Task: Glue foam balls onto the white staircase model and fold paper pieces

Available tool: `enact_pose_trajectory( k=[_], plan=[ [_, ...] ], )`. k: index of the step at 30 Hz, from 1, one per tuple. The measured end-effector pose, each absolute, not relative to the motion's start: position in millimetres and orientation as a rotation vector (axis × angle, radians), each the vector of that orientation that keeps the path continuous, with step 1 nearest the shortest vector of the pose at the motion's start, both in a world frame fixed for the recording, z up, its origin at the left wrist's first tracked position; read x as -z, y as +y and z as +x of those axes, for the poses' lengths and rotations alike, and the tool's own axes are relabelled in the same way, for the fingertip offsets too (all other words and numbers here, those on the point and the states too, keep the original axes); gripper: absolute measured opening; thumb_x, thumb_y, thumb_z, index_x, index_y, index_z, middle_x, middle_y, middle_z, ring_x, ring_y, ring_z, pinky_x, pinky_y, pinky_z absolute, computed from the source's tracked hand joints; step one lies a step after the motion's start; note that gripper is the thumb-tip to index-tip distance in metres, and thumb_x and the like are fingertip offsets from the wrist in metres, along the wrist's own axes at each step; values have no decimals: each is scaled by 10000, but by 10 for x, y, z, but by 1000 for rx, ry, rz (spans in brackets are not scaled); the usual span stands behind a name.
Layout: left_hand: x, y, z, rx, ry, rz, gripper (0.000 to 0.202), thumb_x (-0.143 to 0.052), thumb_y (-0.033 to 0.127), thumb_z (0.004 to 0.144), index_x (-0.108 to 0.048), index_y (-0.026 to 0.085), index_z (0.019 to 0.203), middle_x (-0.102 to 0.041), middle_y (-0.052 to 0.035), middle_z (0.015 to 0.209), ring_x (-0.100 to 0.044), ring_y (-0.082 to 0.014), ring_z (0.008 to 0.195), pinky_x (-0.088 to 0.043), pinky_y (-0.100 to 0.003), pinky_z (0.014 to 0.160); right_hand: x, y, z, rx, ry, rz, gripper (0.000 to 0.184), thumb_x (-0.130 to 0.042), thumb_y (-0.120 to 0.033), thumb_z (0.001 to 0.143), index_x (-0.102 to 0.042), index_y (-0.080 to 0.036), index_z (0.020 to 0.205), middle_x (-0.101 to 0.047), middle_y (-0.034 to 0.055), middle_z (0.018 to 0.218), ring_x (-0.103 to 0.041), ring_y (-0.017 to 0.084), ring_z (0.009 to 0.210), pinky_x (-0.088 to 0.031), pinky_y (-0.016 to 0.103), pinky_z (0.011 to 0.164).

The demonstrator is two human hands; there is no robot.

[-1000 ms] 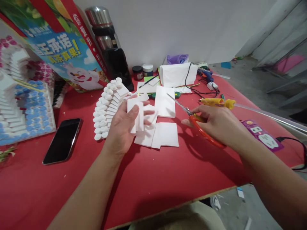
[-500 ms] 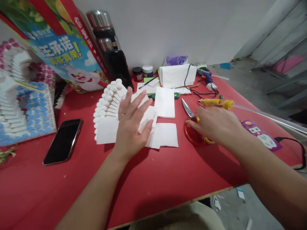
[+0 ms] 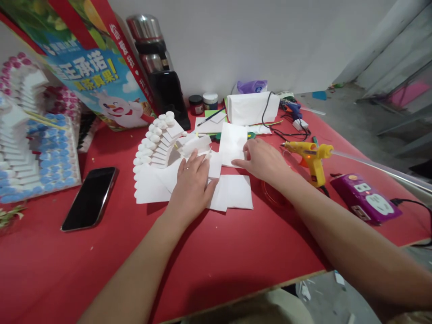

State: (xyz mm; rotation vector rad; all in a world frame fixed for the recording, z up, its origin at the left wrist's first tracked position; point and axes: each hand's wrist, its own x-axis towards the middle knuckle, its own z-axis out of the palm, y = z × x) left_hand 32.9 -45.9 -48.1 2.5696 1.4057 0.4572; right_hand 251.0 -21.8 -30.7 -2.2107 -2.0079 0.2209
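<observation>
My left hand [image 3: 192, 184] lies with outstretched fingers on white paper pieces, at the right side of a fan-shaped white paper model [image 3: 158, 155] edged with round white pads. A rolled or folded white strip [image 3: 195, 146] shows just beyond its fingertips. At the right edge of a white rectangular card [image 3: 232, 137] is my right hand [image 3: 266, 162], thumb and fingers apart, touching the card. More white paper [image 3: 238, 191] lies between the hands, nearer me. Red-handled scissors [image 3: 272, 195] are mostly hidden under my right forearm. To the right rests a yellow glue gun [image 3: 312, 159].
A phone [image 3: 89, 198] lies at left, near a blue and white paper model [image 3: 56, 157]. Behind stand a printed bag [image 3: 101, 76], a flask [image 3: 148, 40], paint jars [image 3: 209, 101] and folded white paper [image 3: 251, 109]. A purple power strip [image 3: 366, 198] is at right.
My right hand has moved left from the scissors and glue gun to the white card. My left hand has come slightly nearer and lower, uncovering the folded white strip.
</observation>
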Motion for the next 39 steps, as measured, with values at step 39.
enact_pose_trajectory(
  k=[39],
  plan=[
    [286, -455, 377, -1047, 838, 931, 653, -676, 667, 876, -620, 250, 1375, -701, -120, 1362, -638, -381, 1297, -567, -547, 1046, -101, -492, 2682, -1365, -1548, -931, 256, -798, -234, 780, -576, -205, 655, -645, 62, 1408, -644, 288, 1253, -553, 443, 985]
  ],
)
